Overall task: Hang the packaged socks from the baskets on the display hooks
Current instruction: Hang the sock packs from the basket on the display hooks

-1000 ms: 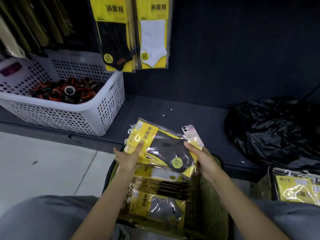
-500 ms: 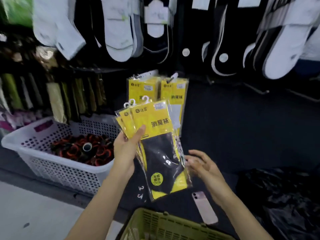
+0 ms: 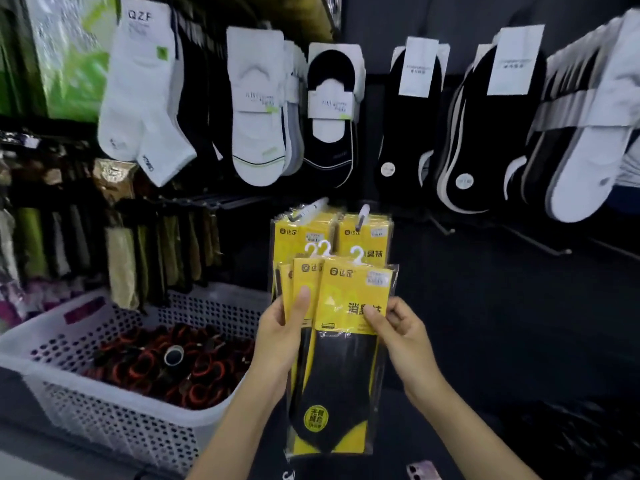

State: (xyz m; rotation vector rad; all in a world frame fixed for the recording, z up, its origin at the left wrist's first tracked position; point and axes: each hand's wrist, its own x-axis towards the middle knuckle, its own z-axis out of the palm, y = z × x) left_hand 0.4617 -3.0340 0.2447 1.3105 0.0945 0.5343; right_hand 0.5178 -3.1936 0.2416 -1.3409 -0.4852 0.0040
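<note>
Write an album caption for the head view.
The left hand and right hand hold fanned yellow sock packs below display hooks already carrying matching packs, beside a white basket.

You look at a dim, dark wall [image 3: 502,306]; glare streaks the sock packets [image 3: 341,362]; far-left edges smear and the sides bow.

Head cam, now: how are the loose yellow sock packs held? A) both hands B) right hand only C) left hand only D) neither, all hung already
A: the left hand grips the fanned yellow sock packs with its thumb across them, while the right hand pinches the front pack at its right edge.
</note>
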